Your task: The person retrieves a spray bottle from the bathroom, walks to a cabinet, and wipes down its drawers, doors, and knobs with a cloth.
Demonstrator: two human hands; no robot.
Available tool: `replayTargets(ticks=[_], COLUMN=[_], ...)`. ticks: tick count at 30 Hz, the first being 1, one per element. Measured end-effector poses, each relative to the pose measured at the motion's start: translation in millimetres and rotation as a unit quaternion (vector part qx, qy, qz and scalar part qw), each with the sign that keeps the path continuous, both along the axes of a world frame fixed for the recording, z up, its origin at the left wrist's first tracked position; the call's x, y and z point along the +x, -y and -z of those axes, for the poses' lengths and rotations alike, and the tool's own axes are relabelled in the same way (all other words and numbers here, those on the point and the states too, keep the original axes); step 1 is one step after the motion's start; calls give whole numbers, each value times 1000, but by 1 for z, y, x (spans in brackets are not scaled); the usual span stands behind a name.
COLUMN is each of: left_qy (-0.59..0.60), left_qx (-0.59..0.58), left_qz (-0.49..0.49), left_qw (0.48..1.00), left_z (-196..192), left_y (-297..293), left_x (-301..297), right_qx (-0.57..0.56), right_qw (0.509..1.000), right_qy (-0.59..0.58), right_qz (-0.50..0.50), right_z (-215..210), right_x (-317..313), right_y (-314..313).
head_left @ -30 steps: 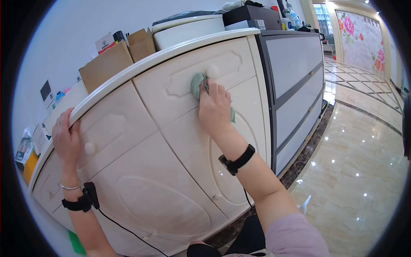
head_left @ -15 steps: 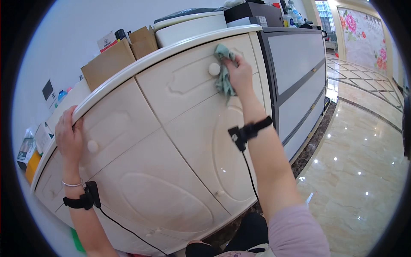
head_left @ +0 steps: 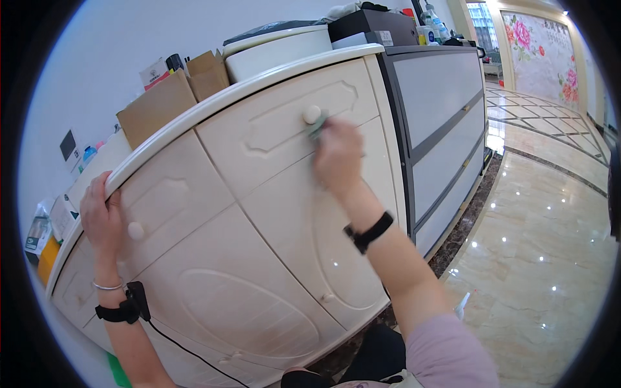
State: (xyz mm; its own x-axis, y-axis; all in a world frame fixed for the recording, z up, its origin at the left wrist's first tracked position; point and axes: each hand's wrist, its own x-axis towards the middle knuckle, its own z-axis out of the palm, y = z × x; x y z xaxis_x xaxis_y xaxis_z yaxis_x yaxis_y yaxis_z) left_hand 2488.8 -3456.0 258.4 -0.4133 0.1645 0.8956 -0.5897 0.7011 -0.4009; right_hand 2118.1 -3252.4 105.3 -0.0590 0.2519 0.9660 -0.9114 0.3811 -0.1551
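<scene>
Right hand clenched on a green cloth, pressed against the cream cabinet beside its round knob; left hand grasps the cabinet's top edge, likely for bracing.

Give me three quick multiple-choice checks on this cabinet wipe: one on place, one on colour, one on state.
1. Where is the right hand?
A. just below the round knob of the upper right drawer
B. on the floor
C. on the cardboard box

2. What colour is the cloth?
A. red
B. green
C. black

3. What is the left hand doing?
A. hanging free
B. holding a bottle
C. gripping the cabinet's top edge

Answers: 1 A, the hand presses on the drawer front beside the knob. 2 B, a green fold shows above the fingers. 3 C, its fingers curl over the rim.
</scene>
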Motion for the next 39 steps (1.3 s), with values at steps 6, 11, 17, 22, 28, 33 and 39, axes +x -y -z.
replayTargets(ticks=[6, 11, 17, 22, 28, 33, 39], left_qy=[3, 7, 14, 12, 5, 1, 13], left_qx=[11, -28, -1, -19, -2, -26, 13], left_qz=[6, 18, 22, 29, 37, 16, 6], left_qw=[1000, 999, 1000, 999, 999, 1000, 1000], left_z=[-7, -3, -4, -2, -3, 0, -2], left_y=[14, -3, -4, -10, -16, -9, 5], left_x=[7, 3, 0, 4, 1, -2, -3], right_qx=[17, 17, 132, -15, 377, -16, 249], right_qw=[999, 996, 960, 963, 832, 990, 900], right_qy=[-39, 80, -129, 10, -234, 90, -145], right_qz=[1, 25, -208, -269, -333, -109, -328], right_z=[-6, -11, 12, -76, 20, -58, 21], right_x=[-14, -18, 106, 98, 158, 89, 186], right_y=[-16, -29, 51, 54, 85, 63, 116])
